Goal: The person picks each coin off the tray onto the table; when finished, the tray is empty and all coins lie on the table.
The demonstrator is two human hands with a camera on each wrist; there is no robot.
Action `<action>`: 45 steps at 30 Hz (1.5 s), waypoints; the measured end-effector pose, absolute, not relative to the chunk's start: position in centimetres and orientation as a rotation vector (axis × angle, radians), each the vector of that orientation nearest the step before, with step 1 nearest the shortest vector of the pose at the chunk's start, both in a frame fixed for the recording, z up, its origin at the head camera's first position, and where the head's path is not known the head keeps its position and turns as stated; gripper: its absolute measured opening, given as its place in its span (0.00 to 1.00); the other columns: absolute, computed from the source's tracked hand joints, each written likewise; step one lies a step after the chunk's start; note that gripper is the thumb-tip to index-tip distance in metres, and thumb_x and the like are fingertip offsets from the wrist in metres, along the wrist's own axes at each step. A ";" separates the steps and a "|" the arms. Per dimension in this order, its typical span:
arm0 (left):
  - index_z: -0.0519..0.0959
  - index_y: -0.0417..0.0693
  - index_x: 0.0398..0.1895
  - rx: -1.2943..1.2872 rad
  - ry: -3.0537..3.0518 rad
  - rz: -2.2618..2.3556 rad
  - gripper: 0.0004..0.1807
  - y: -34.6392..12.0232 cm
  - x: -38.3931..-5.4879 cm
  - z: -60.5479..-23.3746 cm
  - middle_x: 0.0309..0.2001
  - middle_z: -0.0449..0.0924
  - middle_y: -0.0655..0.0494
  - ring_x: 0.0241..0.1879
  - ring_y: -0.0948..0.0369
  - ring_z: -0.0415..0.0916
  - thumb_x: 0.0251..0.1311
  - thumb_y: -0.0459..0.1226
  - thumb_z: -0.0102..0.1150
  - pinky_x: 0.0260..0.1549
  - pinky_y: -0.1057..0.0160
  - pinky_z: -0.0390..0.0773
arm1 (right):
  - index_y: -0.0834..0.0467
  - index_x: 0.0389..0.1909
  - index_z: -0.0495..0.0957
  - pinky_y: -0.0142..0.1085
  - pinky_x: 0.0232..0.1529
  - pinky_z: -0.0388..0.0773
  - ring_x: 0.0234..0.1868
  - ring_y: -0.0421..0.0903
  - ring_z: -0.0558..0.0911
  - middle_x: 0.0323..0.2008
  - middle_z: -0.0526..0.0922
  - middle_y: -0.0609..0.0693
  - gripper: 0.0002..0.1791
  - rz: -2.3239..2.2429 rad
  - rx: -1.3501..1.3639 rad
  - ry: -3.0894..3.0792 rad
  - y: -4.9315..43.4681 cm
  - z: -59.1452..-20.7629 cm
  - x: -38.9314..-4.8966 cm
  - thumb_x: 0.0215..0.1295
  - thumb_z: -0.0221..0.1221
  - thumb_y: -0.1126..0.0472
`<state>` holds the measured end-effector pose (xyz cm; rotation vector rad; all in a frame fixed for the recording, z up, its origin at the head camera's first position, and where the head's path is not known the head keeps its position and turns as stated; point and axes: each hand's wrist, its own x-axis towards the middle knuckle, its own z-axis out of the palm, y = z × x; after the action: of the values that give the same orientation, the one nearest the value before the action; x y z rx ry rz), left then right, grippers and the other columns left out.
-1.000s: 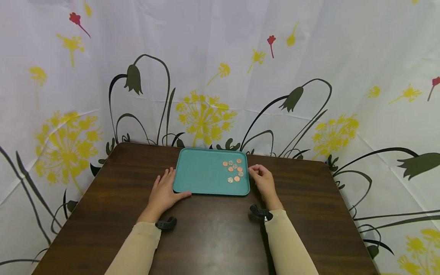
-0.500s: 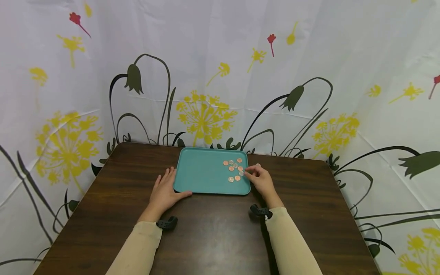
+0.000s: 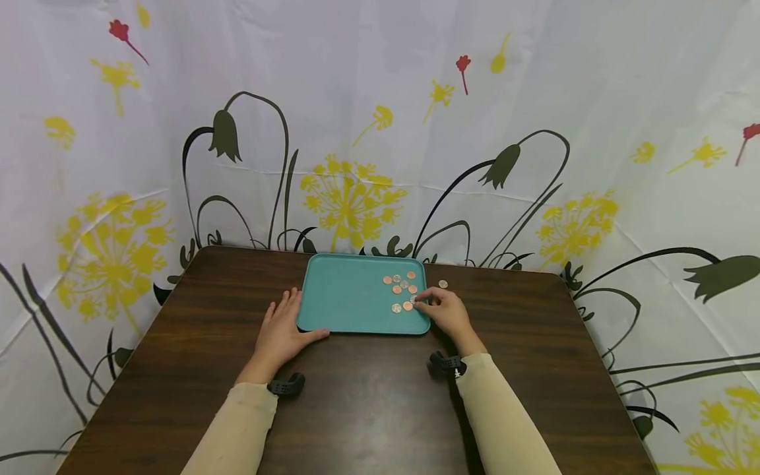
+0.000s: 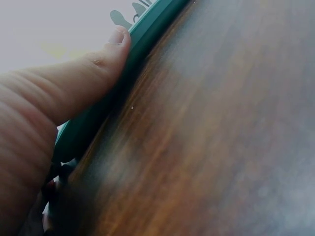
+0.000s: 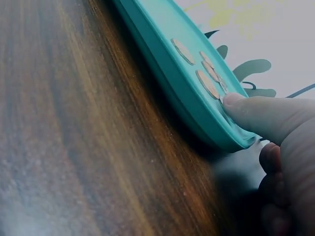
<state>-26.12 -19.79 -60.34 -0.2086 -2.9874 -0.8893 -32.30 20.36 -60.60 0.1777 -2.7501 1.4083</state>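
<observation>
A teal tray (image 3: 350,297) lies at the far side of the table, with several copper and silver coins towards its right end. My left hand (image 3: 282,333) rests at the tray's near left corner, fingers straight along the left side. Its thumb (image 4: 106,64) lies along the near rim. My right hand (image 3: 449,316) reaches over the right rim, thumb and forefinger tips together at a silver coin (image 3: 412,300). From the right wrist, the thumb (image 5: 241,105) overlaps that coin, near a copper coin (image 5: 207,84); the forefinger is hidden.
Another silver coin (image 3: 443,284) lies on the dark wooden table (image 3: 368,402), just right of the tray. A white curtain (image 3: 356,79) printed with flowers hangs behind the table's far edge. Both wrists wear black bands.
My right hand has moved left from beside the tray to over its right rim. A silver coin now shows on the table where those fingers were. The left hand stays put.
</observation>
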 end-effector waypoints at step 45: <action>0.47 0.40 0.90 -0.190 -3.016 -0.927 0.72 -20.3 -26.3 -60.3 0.90 0.42 0.38 0.90 0.40 0.39 0.57 0.71 0.73 0.87 0.34 0.36 | 0.56 0.39 0.82 0.33 0.35 0.70 0.32 0.44 0.72 0.30 0.75 0.46 0.08 1.637 0.189 -2.815 21.0 -59.4 -32.2 0.73 0.71 0.59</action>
<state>-26.26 -20.28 -60.30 -0.1898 -3.0163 -0.9274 -32.16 20.96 -59.44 0.1895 -2.8154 1.6373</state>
